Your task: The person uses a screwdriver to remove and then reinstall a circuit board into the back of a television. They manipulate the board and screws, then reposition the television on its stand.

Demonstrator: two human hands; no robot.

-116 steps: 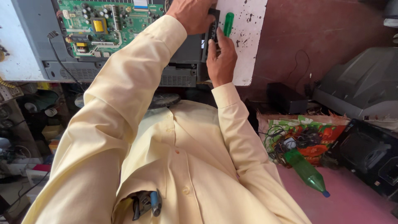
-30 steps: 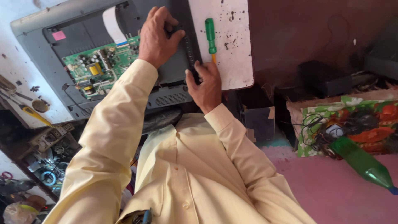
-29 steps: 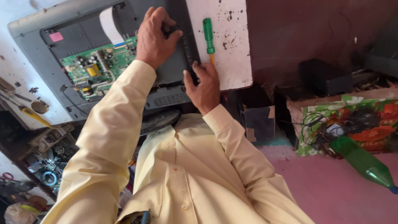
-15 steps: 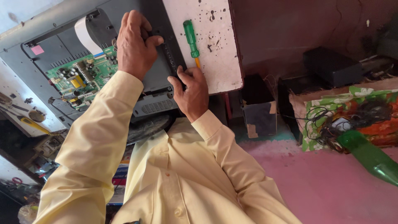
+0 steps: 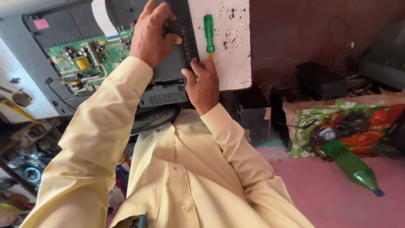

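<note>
Both hands have slid right along the black cover point(image 5: 177, 50); the screwdriver point(image 5: 209, 31) lies untouched. Left hand point(image 5: 152, 36) clamps its far edge, right hand point(image 5: 205, 82) presses fingertips on its near edge: lift evenly, sparing the board point(image 5: 90, 55).

Screwdriver point(image 5: 209, 31) lies right of circuit board point(image 5: 86, 61).

Dark maroon wall point(image 5: 303, 29) above a pink floor point(image 5: 329, 198), daylit.
</note>
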